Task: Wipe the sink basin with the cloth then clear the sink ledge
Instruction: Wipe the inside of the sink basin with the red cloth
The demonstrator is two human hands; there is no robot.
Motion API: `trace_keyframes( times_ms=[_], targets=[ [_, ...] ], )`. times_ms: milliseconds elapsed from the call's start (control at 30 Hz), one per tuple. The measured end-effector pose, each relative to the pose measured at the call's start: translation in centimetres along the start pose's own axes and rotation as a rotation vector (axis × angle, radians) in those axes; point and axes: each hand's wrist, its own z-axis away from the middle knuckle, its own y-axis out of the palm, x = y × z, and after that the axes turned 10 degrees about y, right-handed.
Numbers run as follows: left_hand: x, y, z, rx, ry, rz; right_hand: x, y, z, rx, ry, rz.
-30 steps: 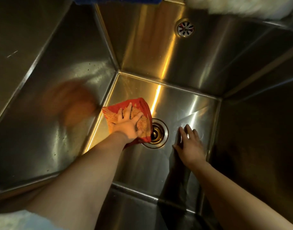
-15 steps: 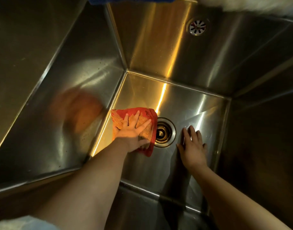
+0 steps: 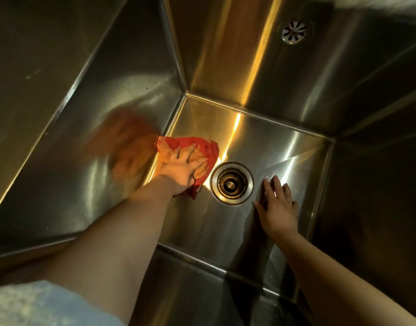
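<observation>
Lying bunched on the floor of the basin (image 3: 284, 147) near its left wall, the cloth (image 3: 203, 145) is pressed down under the spread left hand (image 3: 184, 167). The drain (image 3: 231, 183) is met just rightward, and beyond it the right hand (image 3: 278, 208) is laid flat, fingers straight.

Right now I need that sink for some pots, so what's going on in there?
A person is wiping the sink basin. The left hand presses a red cloth flat on the basin floor, just left of the drain and close to the left wall. The right hand rests flat on the floor to the right of the drain, holding nothing. The wiping step is under way.
</observation>
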Motion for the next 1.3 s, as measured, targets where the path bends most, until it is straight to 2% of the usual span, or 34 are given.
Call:
trace_keyframes(
  times_ms=[167,333,500,633,767,933,1067,1133,1300],
  targets=[
    [-0.6,2.3,3.5,0.128,-0.107,0.043,0.5,-0.6,0.5,0.030,-0.040,-0.012],
    [0.3,0.9,5.6,0.269,-0.037,0.071,1.2,-1.0,1.3,0.044,-0.087,-0.024],
    [-0.6,-0.1,6.3,0.282,-0.031,0.003,1.4,-0.9,1.3,0.025,-0.116,-0.023],
    [-0.5,0.4,6.7,0.282,-0.102,0.100,1.2,-0.5,1.4,0.023,-0.115,-0.020],
    [-0.4,0.7,7.9,0.352,0.008,0.103,1.3,-0.4,1.7,0.038,-0.087,-0.026],
    [-0.5,0.7,7.6,0.197,0.000,0.153,2.6,-0.9,1.8,0.043,-0.133,-0.057],
    [-1.9,1.6,7.1,0.275,-0.107,0.162,2.4,-1.2,1.4,0.042,-0.128,-0.051],
    [-2.2,1.9,6.9,0.260,-0.122,0.143,1.8,-1.2,1.2,0.043,-0.110,-0.058],
    [-1.7,2.6,6.8,0.090,-0.087,0.178,-0.1,-1.1,0.5,0.024,-0.067,-0.027]
  ],
)
